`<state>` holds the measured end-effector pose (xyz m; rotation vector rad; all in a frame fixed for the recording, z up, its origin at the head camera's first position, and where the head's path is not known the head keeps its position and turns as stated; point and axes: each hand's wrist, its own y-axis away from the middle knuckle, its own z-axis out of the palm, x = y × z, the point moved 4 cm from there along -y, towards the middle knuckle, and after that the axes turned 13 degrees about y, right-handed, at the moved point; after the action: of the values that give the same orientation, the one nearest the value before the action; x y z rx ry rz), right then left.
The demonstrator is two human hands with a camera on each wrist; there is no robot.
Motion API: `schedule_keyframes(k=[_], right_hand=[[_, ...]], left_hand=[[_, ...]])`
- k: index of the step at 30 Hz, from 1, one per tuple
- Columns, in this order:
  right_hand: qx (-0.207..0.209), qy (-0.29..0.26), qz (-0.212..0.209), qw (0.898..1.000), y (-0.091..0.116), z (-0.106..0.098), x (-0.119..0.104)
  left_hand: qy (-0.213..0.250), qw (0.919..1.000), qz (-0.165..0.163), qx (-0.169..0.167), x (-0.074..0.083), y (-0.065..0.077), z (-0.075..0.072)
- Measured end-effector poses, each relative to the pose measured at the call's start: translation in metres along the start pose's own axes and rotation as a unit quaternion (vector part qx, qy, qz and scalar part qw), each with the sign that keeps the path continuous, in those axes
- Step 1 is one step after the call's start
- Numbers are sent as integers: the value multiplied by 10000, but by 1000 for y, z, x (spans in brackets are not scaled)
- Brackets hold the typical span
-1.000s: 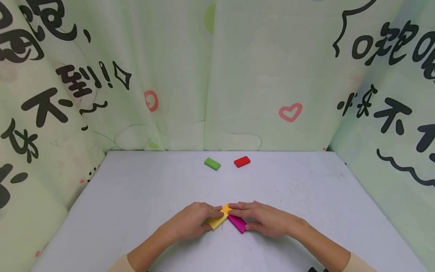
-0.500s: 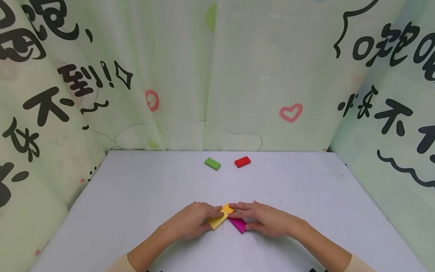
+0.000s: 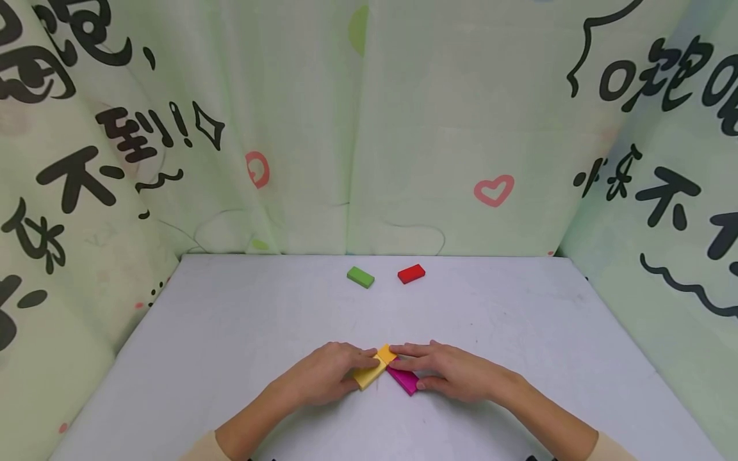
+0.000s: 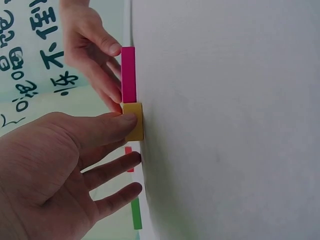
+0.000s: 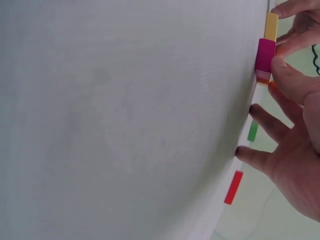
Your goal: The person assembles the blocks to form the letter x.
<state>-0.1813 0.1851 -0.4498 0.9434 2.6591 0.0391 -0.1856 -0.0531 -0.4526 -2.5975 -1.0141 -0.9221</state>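
Note:
Near the front of the table, three flat blocks touch one another at the middle of the head view. The yellow block [image 3: 369, 375] slants down to the left, the magenta block [image 3: 403, 380] slants down to the right, and an orange block [image 3: 385, 353] lies behind where they meet. My left hand [image 3: 330, 374] pinches the yellow block between thumb and fingers. My right hand [image 3: 452, 371] holds the magenta block, thumb at its near end, with fingertips at its far end and the orange block. In the right wrist view, the magenta block [image 5: 265, 55] hides most of the orange one.
A green block [image 3: 360, 277] and a red block [image 3: 411, 274] lie apart towards the back of the white table [image 3: 259, 307]. A pale green printed curtain [image 3: 415, 128] hangs behind the table and along both sides.
The right fingertips have shifted very slightly, uncovering a bit more of the orange block. The blocks and the left hand stay where they were.

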Motion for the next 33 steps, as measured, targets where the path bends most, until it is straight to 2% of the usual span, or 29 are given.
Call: schedule_keyframes(k=[33], right_hand=[[226, 0, -73, 9997, 3, 0, 3]], left_hand=[[43, 10000, -22, -26, 0, 1, -1]])
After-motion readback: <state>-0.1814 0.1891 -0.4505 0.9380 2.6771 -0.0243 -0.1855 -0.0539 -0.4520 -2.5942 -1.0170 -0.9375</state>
